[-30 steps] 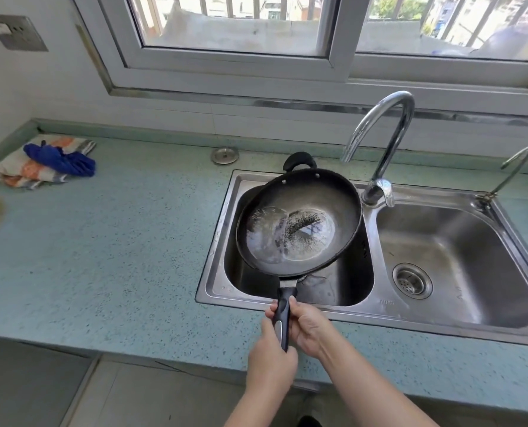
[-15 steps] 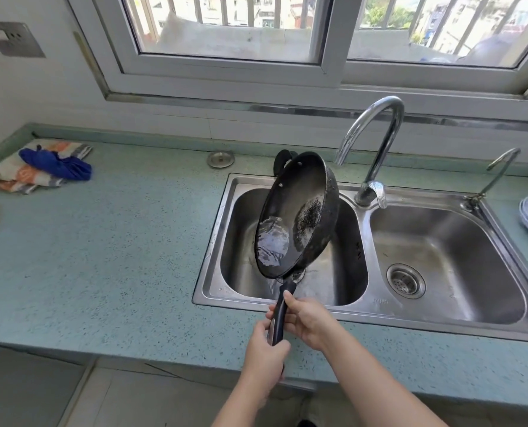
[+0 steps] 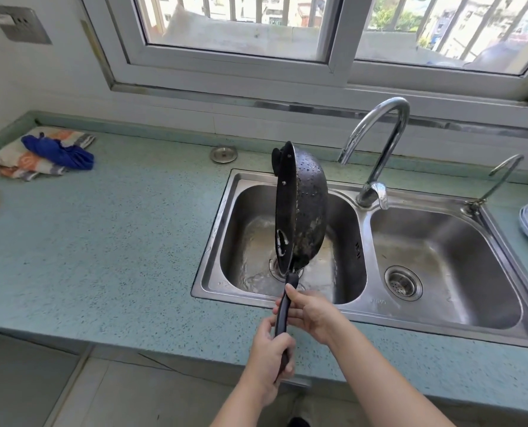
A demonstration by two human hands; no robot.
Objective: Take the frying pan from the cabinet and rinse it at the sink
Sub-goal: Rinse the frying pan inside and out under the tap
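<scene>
Water beads on the dark underside of the frying pan, which stands tipped almost on edge at the centre of the frame, above the left basin of the sink, its inside facing left. Below it, the left hand wraps tightly round the lower end of the handle, and the right hand grips the handle higher up. A faucet arches just right of the pan. A folded cloth lies on the countertop at the left edge.
</scene>
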